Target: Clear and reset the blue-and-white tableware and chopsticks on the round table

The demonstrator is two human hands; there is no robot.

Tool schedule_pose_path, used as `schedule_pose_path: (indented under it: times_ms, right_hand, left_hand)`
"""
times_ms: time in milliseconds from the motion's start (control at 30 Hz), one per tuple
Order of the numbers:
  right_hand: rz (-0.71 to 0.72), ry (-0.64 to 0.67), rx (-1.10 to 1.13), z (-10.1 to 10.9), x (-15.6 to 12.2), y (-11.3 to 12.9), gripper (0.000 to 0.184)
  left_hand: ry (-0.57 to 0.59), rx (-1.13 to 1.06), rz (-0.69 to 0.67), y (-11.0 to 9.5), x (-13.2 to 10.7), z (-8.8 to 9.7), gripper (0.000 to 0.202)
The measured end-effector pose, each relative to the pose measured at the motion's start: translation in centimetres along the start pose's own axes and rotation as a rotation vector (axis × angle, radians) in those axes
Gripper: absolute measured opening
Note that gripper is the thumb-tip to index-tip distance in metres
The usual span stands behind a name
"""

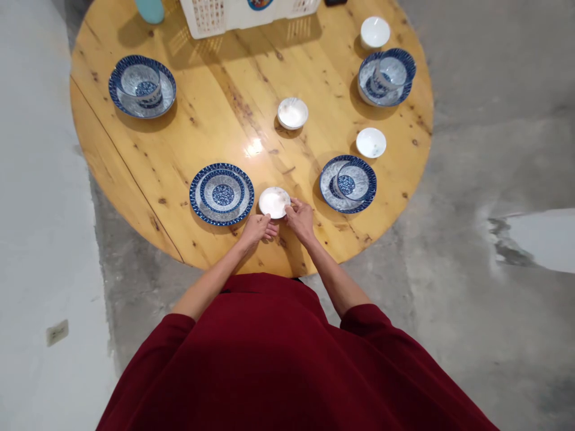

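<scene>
A small white bowl (274, 202) is at the near side of the round table, between two blue-and-white settings. My left hand (259, 229) grips its near left rim, thumb on top and fingers underneath. On its right side, my right hand (300, 219) pinches the rim. Just left of it stands a blue-and-white bowl (223, 194) centred in a blue-rimmed plate (196, 202). To the right, another blue-patterned bowl (353, 181) sits off-centre in a blue-rimmed dish (330, 194). Whether the white bowl touches the tabletop, I cannot tell.
Other white bowls stand at mid-table (293, 114), at right (371, 143) and far right (375, 32). Stacked blue-and-white dishes sit at far left (168, 99) and far right (366, 90). A white plastic basket (233, 15) and a turquoise object (150, 9) are at the back.
</scene>
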State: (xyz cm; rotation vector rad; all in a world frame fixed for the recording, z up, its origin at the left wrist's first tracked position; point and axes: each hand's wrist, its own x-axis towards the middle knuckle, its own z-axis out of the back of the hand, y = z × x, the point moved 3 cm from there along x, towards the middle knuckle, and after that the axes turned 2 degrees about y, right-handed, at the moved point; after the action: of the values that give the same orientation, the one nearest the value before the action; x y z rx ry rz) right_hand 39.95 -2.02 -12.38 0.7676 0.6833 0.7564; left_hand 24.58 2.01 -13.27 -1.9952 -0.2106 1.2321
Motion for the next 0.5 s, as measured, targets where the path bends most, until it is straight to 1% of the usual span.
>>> schedule_pose_path:
  times_ms: [100, 367, 500]
  right_hand:
    - [0.0, 0.008, -0.014, 0.14, 0.13, -0.1, 0.052]
    - [0.003, 0.038, -0.008, 0.3, 0.16, -0.14, 0.05]
    - [-0.005, 0.022, -0.014, 0.81, 0.27, -0.38, 0.055]
  left_hand:
    - [0.009, -0.014, 0.009, -0.02, 0.01, -0.12, 0.036]
    - [0.014, 0.025, 0.031, -0.72, -0.4, -0.35, 0.039]
    - [0.009, 0.06, 0.059, -0.88, -0.95, 0.26, 0.039]
